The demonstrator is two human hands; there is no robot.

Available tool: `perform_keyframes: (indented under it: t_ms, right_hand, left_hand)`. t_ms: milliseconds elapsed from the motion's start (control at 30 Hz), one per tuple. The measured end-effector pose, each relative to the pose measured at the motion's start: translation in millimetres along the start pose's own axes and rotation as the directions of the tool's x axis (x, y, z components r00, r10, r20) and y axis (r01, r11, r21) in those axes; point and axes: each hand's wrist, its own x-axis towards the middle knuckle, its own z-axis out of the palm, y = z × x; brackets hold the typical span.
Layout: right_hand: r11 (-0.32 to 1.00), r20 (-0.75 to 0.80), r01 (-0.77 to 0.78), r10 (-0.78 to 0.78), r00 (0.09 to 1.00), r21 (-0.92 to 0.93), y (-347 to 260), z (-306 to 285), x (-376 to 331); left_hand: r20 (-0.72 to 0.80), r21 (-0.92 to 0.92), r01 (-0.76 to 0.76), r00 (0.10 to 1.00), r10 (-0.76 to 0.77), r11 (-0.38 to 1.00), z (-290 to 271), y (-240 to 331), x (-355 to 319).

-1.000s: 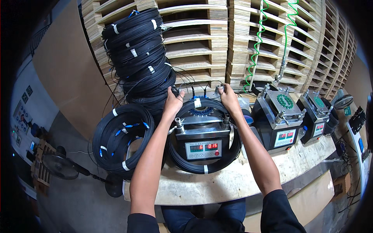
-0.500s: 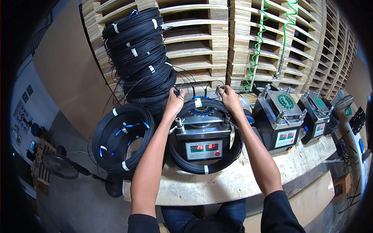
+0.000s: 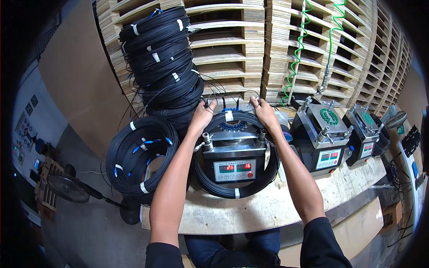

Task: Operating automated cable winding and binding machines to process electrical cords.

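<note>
In front of me stands a polishing machine (image 3: 234, 154) with a black body, metal top and lit red display. A large coil of black cable (image 3: 237, 193), tied with white tape, hangs around it. Blue connectors (image 3: 231, 109) sit at the back of the top plate, with thin cables looping up. At the back left corner, my left hand (image 3: 202, 115) is closed on a clamp post mostly hidden by its fingers. My right hand (image 3: 264, 114) is closed around the back right post, thumb near its top. Two front clamp posts (image 3: 207, 141) stand untouched, near my forearms.
Left of the machine lies another cable coil (image 3: 143, 187) with blue connectors; behind it rises a tall stack of coils (image 3: 163, 62). Two similar machines (image 3: 319, 138) stand to the right on the wooden bench (image 3: 214, 219). Pallets (image 3: 223, 44) line the back; green air hoses (image 3: 298, 49) hang there.
The machine's display digits have changed. Both hands stay at the back posts; their fingers have shifted slightly, with the right thumb now higher over its post.
</note>
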Motion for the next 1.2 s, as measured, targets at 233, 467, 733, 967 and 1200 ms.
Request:
perform_keyframes:
  t_ms: [233,467,733,967,1200]
  right_hand:
    - [0.982,0.057,0.125,-0.134,0.989,0.143,10,-2,6]
    - [0.975,0.002,0.108,-0.111,0.994,0.194,15,6,5]
    - [0.993,-0.041,0.113,-0.111,0.993,0.040,10,2,2]
    - [0.986,0.032,0.134,-0.138,0.990,0.101,22,3,6]
    - [0.966,0.006,0.154,-0.159,0.987,0.207,24,8,12]
  left_hand:
    - [-0.082,-0.018,0.008,0.997,-0.010,1.000,4,3,-3]
    - [-0.063,0.028,0.069,0.996,-0.068,0.997,-1,3,-5]
    - [-0.093,0.029,-0.004,0.996,0.007,1.000,5,3,-6]
    - [-0.017,-0.012,0.039,0.999,-0.039,0.999,2,6,-6]
    - [-0.107,0.101,0.025,0.994,-0.014,0.995,2,0,-1]
